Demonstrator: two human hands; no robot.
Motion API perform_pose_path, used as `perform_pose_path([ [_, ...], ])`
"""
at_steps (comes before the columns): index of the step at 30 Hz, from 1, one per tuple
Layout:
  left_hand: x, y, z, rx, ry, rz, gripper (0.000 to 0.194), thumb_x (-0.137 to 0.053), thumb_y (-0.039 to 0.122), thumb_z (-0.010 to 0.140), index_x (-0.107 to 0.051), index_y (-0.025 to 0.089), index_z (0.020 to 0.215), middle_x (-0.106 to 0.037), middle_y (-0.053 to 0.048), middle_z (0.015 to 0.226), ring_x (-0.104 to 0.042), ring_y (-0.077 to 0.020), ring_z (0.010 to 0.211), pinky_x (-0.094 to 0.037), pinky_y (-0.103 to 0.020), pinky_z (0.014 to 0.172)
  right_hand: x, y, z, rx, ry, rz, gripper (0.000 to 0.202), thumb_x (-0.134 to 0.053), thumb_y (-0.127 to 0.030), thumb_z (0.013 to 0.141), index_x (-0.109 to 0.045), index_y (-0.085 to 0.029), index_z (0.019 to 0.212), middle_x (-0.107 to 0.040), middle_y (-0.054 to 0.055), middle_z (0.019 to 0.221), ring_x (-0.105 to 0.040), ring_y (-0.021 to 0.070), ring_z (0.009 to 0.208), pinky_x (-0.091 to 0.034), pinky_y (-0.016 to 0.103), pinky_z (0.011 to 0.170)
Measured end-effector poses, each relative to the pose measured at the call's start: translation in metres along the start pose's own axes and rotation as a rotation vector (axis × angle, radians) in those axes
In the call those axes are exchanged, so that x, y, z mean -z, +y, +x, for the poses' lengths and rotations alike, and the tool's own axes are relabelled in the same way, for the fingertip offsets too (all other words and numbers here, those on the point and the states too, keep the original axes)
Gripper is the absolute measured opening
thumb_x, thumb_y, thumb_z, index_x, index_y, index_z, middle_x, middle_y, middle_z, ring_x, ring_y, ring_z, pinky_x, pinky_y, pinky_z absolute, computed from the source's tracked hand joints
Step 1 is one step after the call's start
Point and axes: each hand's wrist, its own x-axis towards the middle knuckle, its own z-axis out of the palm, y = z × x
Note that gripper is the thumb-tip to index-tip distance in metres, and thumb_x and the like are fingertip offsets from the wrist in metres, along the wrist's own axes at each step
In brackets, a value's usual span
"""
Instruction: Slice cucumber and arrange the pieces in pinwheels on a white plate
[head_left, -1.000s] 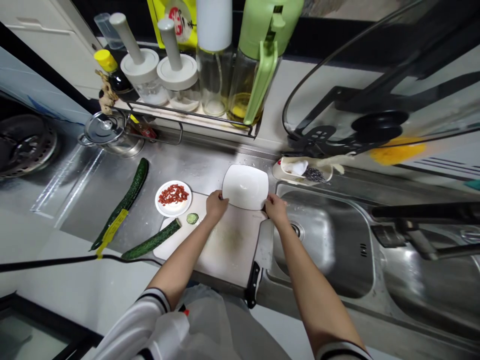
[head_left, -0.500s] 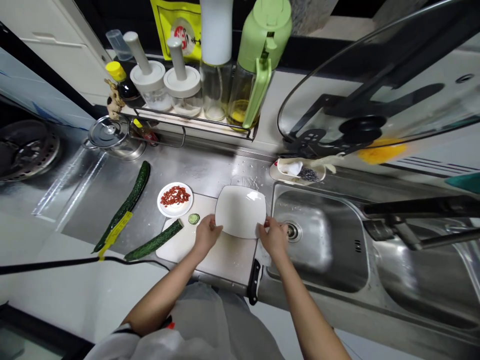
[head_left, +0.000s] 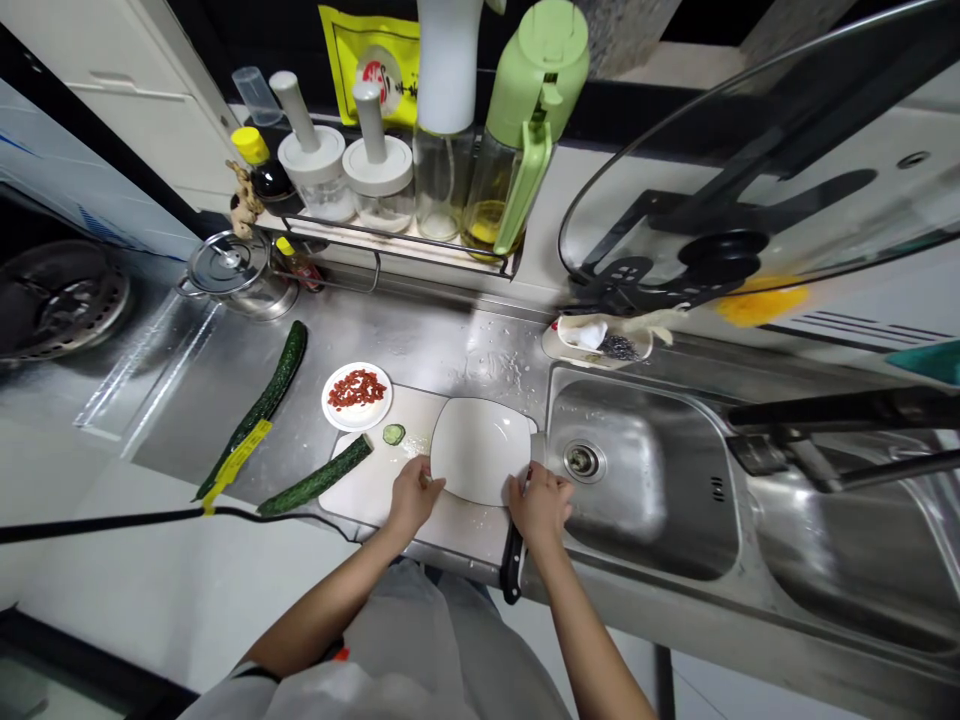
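A white square plate (head_left: 480, 450) is over the right part of the white cutting board (head_left: 465, 530). My left hand (head_left: 415, 495) pinches its left edge, and my right hand (head_left: 541, 502) grips its lower right edge. Left of the plate lie a cucumber slice (head_left: 394, 434) and a cut cucumber (head_left: 319, 478), whose cut end rests on the board. A small white dish (head_left: 358, 396) of red berries sits at the board's upper left corner. Beside the board's right edge is a knife with a black handle (head_left: 512, 567), its blade partly hidden by my right hand and the plate.
A whole cucumber (head_left: 262, 405) with a yellow tag lies at the left, near a steel pot (head_left: 236, 275). On the right are a steel sink (head_left: 645, 480) and a sponge holder (head_left: 598, 340). A rack (head_left: 390, 238) of jars and bottles stands behind; a glass lid (head_left: 750, 190) hangs at upper right.
Both hands have brought the plate lower and closer to my body, over the board. More of the wet counter behind it shows. The camera view has shifted slightly.
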Motion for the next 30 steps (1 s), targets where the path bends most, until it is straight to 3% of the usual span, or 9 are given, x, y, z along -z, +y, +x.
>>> perform_pose_path([
  [12,0.001,-0.007,0.001,0.006,0.003,0.071,0.017,-0.059,0.027,0.070,-0.044,0.021,0.072,-0.040,0.006,0.061,-0.043,-0.0107,0.057,-0.035,-0.022,0.058,0.001,-0.012,-0.007,0.003,-0.014,-0.096,0.042,-0.044,-0.033,0.085,-0.050,-0.011,0.121,-0.054,0.017,0.117,-0.038,0.0333,0.110,-0.037,0.043,0.079],
  [18,0.003,-0.010,0.004,-0.033,-0.046,0.084,0.013,-0.061,0.028,0.072,-0.052,0.019,0.075,-0.049,0.004,0.066,-0.047,-0.0105,0.059,-0.038,-0.022,0.061,0.004,-0.015,-0.007,-0.029,-0.040,-0.110,0.042,-0.042,-0.032,0.086,-0.050,-0.011,0.121,-0.053,0.017,0.117,-0.038,0.0326,0.110,-0.038,0.043,0.080],
  [21,0.017,-0.007,0.007,-0.044,-0.009,0.106,0.021,-0.060,0.034,0.077,-0.059,0.018,0.091,-0.057,0.000,0.074,-0.052,-0.0118,0.062,-0.042,-0.024,0.064,0.004,-0.013,-0.009,-0.023,-0.020,-0.096,0.045,-0.043,-0.033,0.086,-0.047,-0.013,0.126,-0.053,0.015,0.118,-0.038,0.0322,0.110,-0.038,0.043,0.080],
  [25,0.046,0.000,0.015,-0.137,0.169,0.337,0.027,-0.051,0.031,0.085,-0.059,0.016,0.107,-0.061,-0.009,0.099,-0.058,-0.0186,0.084,-0.044,-0.029,0.075,0.001,-0.007,-0.010,-0.005,-0.006,-0.072,0.047,-0.042,-0.035,0.086,-0.046,-0.015,0.128,-0.052,0.015,0.119,-0.038,0.0321,0.111,-0.038,0.043,0.080],
  [30,0.067,0.008,0.029,-0.180,0.310,0.740,0.023,-0.053,0.024,0.083,-0.064,0.015,0.100,-0.057,-0.013,0.104,-0.050,-0.0256,0.099,-0.040,-0.036,0.085,-0.003,-0.003,-0.012,0.002,0.019,-0.048,0.047,-0.042,-0.036,0.087,-0.046,-0.016,0.129,-0.052,0.015,0.120,-0.038,0.0319,0.110,-0.039,0.043,0.079],
])
